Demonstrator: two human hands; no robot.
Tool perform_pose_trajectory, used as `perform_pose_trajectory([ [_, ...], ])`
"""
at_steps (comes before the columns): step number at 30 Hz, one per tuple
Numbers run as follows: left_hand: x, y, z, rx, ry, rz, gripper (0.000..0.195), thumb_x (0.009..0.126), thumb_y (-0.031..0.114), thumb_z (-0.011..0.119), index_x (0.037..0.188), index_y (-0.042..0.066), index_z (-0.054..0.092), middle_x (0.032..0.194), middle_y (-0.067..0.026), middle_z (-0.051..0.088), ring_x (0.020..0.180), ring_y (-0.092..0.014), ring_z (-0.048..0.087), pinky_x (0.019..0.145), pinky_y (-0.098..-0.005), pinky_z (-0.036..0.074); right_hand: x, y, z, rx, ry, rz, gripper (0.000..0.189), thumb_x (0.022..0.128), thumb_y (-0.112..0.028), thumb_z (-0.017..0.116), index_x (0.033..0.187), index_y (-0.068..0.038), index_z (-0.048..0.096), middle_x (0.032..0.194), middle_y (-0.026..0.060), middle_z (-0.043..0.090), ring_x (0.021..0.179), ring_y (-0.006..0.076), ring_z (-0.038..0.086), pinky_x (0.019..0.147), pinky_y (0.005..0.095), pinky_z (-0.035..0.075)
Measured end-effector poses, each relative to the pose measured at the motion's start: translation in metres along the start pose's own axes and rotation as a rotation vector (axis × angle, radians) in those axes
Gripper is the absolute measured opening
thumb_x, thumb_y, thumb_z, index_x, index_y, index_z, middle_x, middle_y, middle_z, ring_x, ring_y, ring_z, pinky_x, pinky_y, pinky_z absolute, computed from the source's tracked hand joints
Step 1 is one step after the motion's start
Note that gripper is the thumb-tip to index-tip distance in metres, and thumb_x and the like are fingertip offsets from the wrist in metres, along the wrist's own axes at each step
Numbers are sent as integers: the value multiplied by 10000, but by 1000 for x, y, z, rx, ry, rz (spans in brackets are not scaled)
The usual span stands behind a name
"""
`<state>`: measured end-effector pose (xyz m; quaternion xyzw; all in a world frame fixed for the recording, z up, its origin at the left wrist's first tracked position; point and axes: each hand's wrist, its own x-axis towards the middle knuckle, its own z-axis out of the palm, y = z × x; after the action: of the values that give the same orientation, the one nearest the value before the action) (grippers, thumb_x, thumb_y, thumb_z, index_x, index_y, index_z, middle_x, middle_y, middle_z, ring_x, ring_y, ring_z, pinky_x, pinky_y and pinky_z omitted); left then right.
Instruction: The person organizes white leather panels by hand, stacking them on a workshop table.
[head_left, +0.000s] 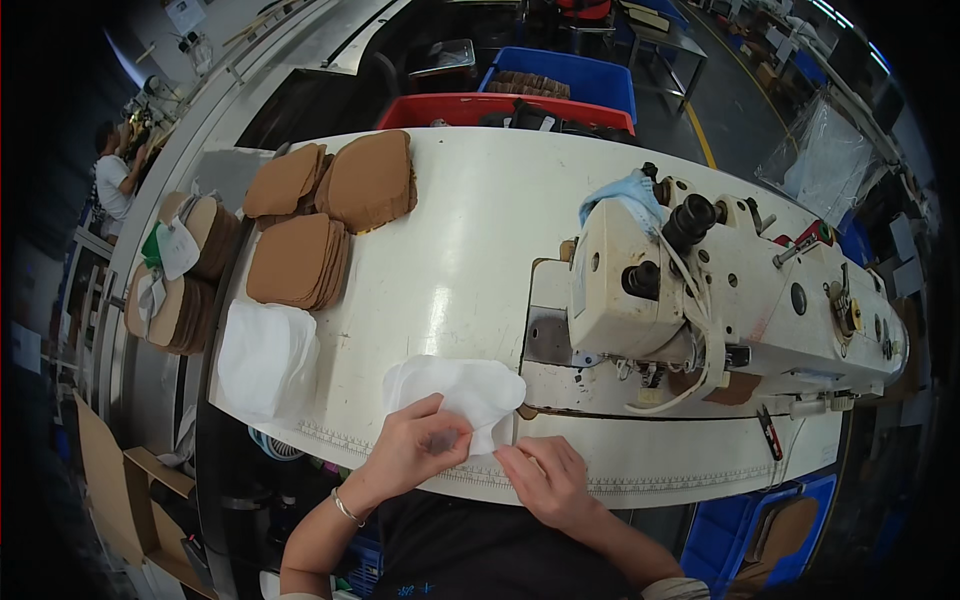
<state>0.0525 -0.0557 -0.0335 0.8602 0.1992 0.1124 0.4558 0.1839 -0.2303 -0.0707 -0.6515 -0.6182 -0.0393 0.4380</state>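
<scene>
Several thin white cut pieces (457, 386), fabric or padding by their look, lie loosely stacked at the table's front edge before me. My left hand (420, 442) pinches the near edge of this stack between thumb and fingers. The near right corner of the same white material is pinched by the fingertips of my right hand (547, 476). How many layers each hand holds is hidden. Left of them stands a taller pile of white pieces (266, 360). Behind that pile are stacks of brown rounded pieces (292, 259), foam or fabric-like.
An industrial sewing machine (637, 277) occupies the table's right, with a brown piece (733, 391) under it. Red-handled snips (769, 435) lie near the front edge. Tied brown bundles (169, 307) sit off the left edge. Red (442, 109) and blue bins (592, 71) stand behind.
</scene>
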Motion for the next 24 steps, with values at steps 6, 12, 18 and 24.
perform_pose_trajectory([
  [6,1,2,-1,-10,-16,-22,115,757,61,750,860,53,699,739,-55,529,599,-172,538,533,-304,448,4,1,8,-11,8,-41,304,734,-15,712,1024,57,658,959,143,610,776,257,623,661,342,514],
  [12,0,-6,-3,-129,16,-63,91,772,50,733,850,42,686,769,-31,553,677,-126,535,580,-260,417,-3,0,5,-1,-10,-6,267,736,-15,716,988,55,663,940,147,620,764,261,626,655,344,515],
  [18,-1,-12,-12,-367,43,-329,115,826,73,719,908,32,649,840,-3,574,754,-88,515,670,-215,393,-2,0,-3,-39,-66,-74,257,737,-25,705,977,54,657,991,140,624,836,243,622,692,338,516],
  [24,-2,10,-10,-138,-42,-57,230,831,148,774,995,51,645,921,-61,582,872,-147,533,708,-266,441,0,1,4,-2,-141,-40,251,739,-25,675,975,47,632,1083,144,630,869,234,607,720,336,513],
])
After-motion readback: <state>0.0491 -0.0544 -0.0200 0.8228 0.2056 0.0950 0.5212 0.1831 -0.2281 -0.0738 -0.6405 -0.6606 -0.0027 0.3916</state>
